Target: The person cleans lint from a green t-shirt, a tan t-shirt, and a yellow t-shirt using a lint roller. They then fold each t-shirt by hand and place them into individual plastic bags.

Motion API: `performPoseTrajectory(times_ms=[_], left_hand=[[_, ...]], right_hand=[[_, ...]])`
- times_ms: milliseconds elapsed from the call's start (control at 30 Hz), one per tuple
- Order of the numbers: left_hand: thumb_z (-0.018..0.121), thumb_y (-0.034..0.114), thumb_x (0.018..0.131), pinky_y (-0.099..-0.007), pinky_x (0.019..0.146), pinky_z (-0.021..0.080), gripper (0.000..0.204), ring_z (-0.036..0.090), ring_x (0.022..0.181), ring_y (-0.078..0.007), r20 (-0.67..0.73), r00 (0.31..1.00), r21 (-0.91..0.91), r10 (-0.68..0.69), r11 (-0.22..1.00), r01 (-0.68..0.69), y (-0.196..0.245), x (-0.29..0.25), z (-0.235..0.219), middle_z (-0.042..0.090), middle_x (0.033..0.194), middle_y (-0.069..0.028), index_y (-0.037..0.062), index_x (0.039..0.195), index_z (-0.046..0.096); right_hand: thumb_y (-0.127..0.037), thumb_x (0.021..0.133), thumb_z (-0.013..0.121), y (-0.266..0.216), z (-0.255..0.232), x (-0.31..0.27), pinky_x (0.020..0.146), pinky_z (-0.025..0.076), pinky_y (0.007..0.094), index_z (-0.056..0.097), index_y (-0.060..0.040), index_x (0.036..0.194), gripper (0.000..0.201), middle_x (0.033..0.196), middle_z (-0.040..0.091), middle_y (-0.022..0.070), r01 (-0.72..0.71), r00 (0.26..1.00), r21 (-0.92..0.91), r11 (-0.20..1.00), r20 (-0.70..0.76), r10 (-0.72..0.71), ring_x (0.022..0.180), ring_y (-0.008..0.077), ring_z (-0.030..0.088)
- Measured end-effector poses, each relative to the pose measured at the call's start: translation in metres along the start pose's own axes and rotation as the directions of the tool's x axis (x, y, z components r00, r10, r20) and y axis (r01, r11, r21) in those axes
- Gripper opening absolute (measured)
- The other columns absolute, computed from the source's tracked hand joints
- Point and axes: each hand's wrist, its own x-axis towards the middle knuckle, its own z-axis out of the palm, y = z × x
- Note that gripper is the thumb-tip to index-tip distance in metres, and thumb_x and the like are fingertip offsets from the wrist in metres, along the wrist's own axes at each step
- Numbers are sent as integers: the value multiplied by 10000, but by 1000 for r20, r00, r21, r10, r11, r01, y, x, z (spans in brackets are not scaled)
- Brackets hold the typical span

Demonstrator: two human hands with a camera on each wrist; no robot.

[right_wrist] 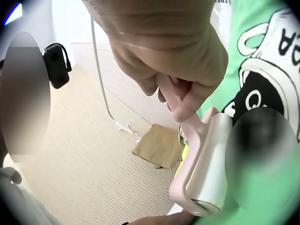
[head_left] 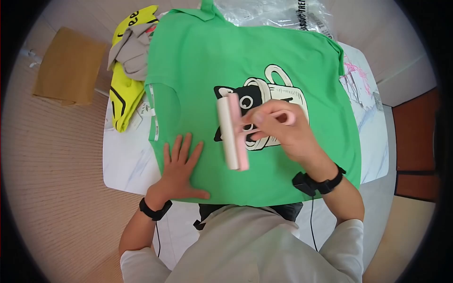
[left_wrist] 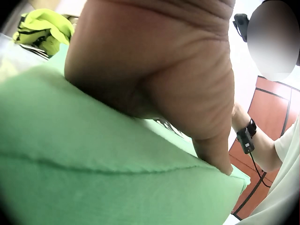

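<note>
A green T-shirt [head_left: 188, 61] with a black-and-white cat-in-a-mug print [head_left: 288, 92] lies spread over the table. My right hand [head_left: 283, 129] grips the pink handle of a lint roller [head_left: 230, 132], whose white roll crosses the cat's face in the head view. In the right wrist view, fingers curl round the handle and the lint roller [right_wrist: 213, 161] shows its roll beside the shirt. My left hand [head_left: 178, 170] rests flat on the shirt below the collar, fingers spread. The left wrist view shows that hand [left_wrist: 154, 70] from the wrist side, with its fingertips hidden.
Yellow and grey clothing [head_left: 130, 56] is heaped at the table's left. Clear plastic packaging [head_left: 273, 13] lies behind the shirt. Tags and pink strings [head_left: 356, 78] are at the right. Brown cardboard [head_left: 71, 66] lies on the floor at left. Cables hang from both wrist cameras.
</note>
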Motion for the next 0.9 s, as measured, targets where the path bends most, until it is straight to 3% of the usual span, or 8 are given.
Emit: performPoseTrajectory(times_ms=[67, 167, 300, 467, 700, 800, 833, 900], left_hand=[[811, 824, 592, -735, 1199, 0, 1456, 13, 1583, -514, -12, 1000, -7, 2, 1000, -2, 0, -2, 1, 44, 1722, -294, 79, 1676, 186], [806, 826, 597, -729, 1205, -1, 1452, 12, 1581, -516, -31, 999, 4, 9, 1000, -9, -2, -2, 2, 46, 1720, -298, 79, 1676, 185], [794, 835, 605, -720, 1212, -9, 1446, 7, 1580, -519, -19, 1000, 8, 2, 1000, -2, -2, -2, 3, 43, 1719, -300, 84, 1678, 180], [782, 844, 614, -718, 1213, -15, 1442, 2, 1580, -519, -4, 1000, 19, -2, 1000, 2, -2, 0, 2, 35, 1721, -298, 91, 1681, 172], [794, 818, 610, -719, 1218, 7, 1432, 18, 1580, -515, 2, 1000, 15, 19, 1000, -19, -2, -1, 1, 52, 1718, -293, 101, 1682, 173], [803, 799, 607, -728, 1216, 46, 1424, 42, 1580, -503, -27, 994, 30, 102, 994, -101, 9, 15, -8, 72, 1712, -290, 101, 1680, 179], [804, 794, 606, -731, 1215, 60, 1421, 50, 1580, -499, -41, 989, 39, 140, 990, -138, 13, 23, -12, 79, 1710, -289, 101, 1678, 181], [802, 794, 610, -734, 1214, 80, 1418, 59, 1581, -491, -92, 979, 5, 182, 983, -182, 16, 43, -11, 83, 1709, -285, 103, 1678, 176]], right_hand=[[-175, 1015, 695, 13, 12, 11, 754, 616, 261, 745, 19, 1040, 201, 1031, 764, 77, -10, 998, -26, 1000, 55, 12, 898, 114, 717], [-175, 1013, 694, 32, -2, 10, 751, 636, 286, 739, 16, 1045, 199, 1038, 762, 91, -48, 998, 9, 999, -27, 48, 899, 139, 730], [-164, 1013, 679, 38, -65, -14, 735, 658, 330, 729, 9, 1041, 182, 1047, 756, 131, -47, 981, 64, 997, -187, 58, 890, 174, 738], [-179, 1007, 678, 24, -134, -59, 708, 648, 308, 697, -10, 981, 172, 1011, 734, 122, 16, 948, 41, 999, -318, -2, 819, 166, 714], [-188, 1028, 630, 4, -184, -95, 636, 615, 288, 651, -22, 962, 180, 948, 705, 137, 43, 881, -86, 995, -467, -79, 710, 158, 679], [-208, 1040, 598, -5, -181, -96, 614, 603, 283, 603, -35, 906, 218, 868, 668, 127, 126, 889, -14, 992, -442, -119, 675, 160, 658], [-220, 1074, 552, 2, -193, -94, 589, 591, 277, 555, -47, 888, 254, 875, 629, 111, 229, 922, 77, 970, -336, -191, 648, 149, 623], [-229, 1095, 528, 12, -190, -91, 591, 590, 267, 554, -44, 905, 266, 917, 622, 105, 280, 895, 318, 906, -429, -126, 645, 145, 607]])
